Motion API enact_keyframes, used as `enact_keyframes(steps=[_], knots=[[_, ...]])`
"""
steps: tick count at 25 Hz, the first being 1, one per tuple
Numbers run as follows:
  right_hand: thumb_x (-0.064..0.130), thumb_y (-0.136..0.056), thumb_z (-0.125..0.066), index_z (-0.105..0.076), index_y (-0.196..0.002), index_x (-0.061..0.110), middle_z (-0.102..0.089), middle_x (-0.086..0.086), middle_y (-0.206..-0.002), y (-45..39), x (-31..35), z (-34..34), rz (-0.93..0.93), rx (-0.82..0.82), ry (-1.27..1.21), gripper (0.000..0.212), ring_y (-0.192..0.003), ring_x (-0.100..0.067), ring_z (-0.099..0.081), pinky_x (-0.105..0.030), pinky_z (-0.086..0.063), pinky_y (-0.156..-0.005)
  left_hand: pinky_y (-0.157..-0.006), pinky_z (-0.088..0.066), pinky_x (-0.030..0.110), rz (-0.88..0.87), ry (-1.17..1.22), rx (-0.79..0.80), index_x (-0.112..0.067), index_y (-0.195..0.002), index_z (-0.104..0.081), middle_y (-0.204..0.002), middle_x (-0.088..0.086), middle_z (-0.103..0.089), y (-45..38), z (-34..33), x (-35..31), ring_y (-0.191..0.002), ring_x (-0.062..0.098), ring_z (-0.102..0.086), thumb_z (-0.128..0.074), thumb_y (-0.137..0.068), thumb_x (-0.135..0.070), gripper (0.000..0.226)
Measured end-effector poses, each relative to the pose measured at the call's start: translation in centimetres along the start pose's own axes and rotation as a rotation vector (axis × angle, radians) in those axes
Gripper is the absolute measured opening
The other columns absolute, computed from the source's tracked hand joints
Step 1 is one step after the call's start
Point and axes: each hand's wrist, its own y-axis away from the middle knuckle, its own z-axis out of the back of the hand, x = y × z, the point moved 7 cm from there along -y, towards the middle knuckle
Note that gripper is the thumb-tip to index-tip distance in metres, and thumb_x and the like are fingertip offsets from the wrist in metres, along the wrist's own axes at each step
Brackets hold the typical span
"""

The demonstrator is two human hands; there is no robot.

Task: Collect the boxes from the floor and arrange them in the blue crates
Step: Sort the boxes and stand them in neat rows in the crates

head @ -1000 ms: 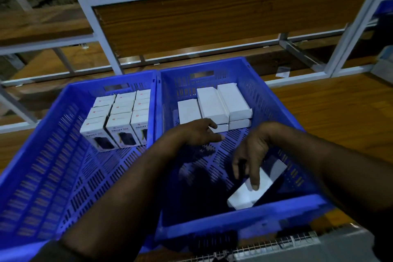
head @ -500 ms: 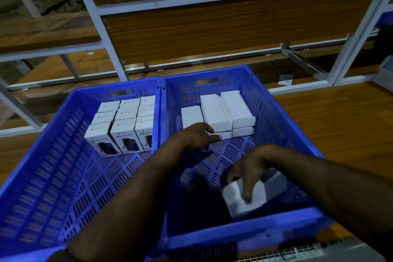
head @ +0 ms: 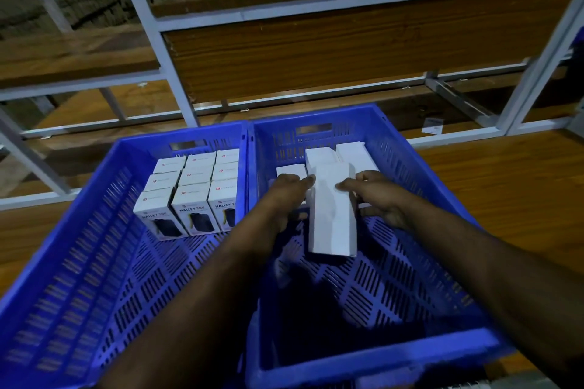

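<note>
Two blue crates stand side by side. The left crate [head: 79, 256] holds several upright white printed boxes [head: 191, 189] packed at its far end. The right crate [head: 420, 290] has a few plain white boxes [head: 354, 153] lying at its far end. A long white box [head: 331, 215] is held above the right crate's floor, just before those boxes. My right hand [head: 376, 196] grips it from the right side, fingers over its top. My left hand [head: 287, 196] is at its left edge, fingertips touching the box.
A white metal rack [head: 151, 22] with wooden shelves rises behind the crates. Wooden flooring [head: 512, 186] extends to the right, with a small paper slip [head: 433, 126] near the rack foot. A wire grid shows at the bottom right edge.
My right hand lifted the white box from the near part of the right crate and carried it forward to the stacked boxes. My left hand moved onto its left edge.
</note>
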Motion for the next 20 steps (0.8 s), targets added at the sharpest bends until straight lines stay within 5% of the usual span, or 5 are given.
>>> enact_keyframes(steps=[3, 5, 10, 13, 20], knots=[[0.029, -0.091, -0.070, -0.053, -0.096, 0.011, -0.063, -0.010, -0.101, -0.3, 0.2, 0.6, 0.011, -0.103, -0.130, 0.025, -0.084, -0.024, -0.062, -0.038, -0.057, -0.070, -0.044, -0.053, 0.024, 0.111, 0.171, 0.034, -0.009, -0.095, -0.055, -0.088, 0.008, -0.053, 1.3, -0.5, 0.1, -0.065, 0.017, -0.052, -0.054, -0.102, -0.037, 0.029], [0.032, -0.090, -0.070, -0.054, -0.114, 0.009, -0.064, -0.010, -0.112, -0.4, 0.8, 1.2, 0.070, -0.193, -0.146, 0.037, -0.091, -0.025, -0.064, -0.036, -0.055, -0.066, -0.047, -0.056, 0.027, 0.146, 0.213, 0.069, -0.010, -0.099, -0.054, -0.082, 0.008, -0.055, 1.7, -0.7, 0.2, -0.062, 0.017, -0.055, -0.052, -0.101, -0.045, 0.035], [0.021, -0.083, -0.077, -0.052, -0.121, 0.016, -0.058, 0.004, -0.117, 2.8, 5.5, -0.2, 0.678, -0.147, 0.277, 0.046, -0.108, -0.011, -0.057, -0.024, -0.052, -0.080, -0.079, -0.061, 0.053, 0.143, 0.415, 0.229, -0.008, -0.130, -0.053, -0.118, 0.020, -0.064, 1.8, -1.4, -0.2, -0.104, 0.035, -0.068, -0.035, -0.087, -0.080, 0.087], [0.031, -0.073, -0.075, -0.054, -0.116, 0.021, -0.054, 0.007, -0.116, 4.7, 6.6, -2.5, 0.857, -0.043, 0.514, 0.049, -0.111, -0.012, -0.053, -0.030, -0.051, -0.087, -0.081, -0.060, 0.052, 0.115, 0.575, 0.341, -0.012, -0.137, -0.058, -0.133, 0.022, -0.063, 1.7, -1.3, -0.8, -0.116, 0.040, -0.062, -0.025, -0.078, -0.091, 0.103], [0.045, -0.078, -0.077, -0.062, -0.114, 0.028, -0.061, 0.012, -0.121, 5.0, 6.7, -1.3, 0.712, 0.035, 0.360, 0.043, -0.112, -0.001, -0.057, -0.024, -0.053, -0.088, -0.071, -0.062, 0.041, 0.088, 0.495, 0.240, -0.012, -0.134, -0.060, -0.111, 0.015, -0.068, 1.5, -0.7, -0.8, -0.093, 0.030, -0.067, -0.059, -0.090, -0.039, 0.051]])
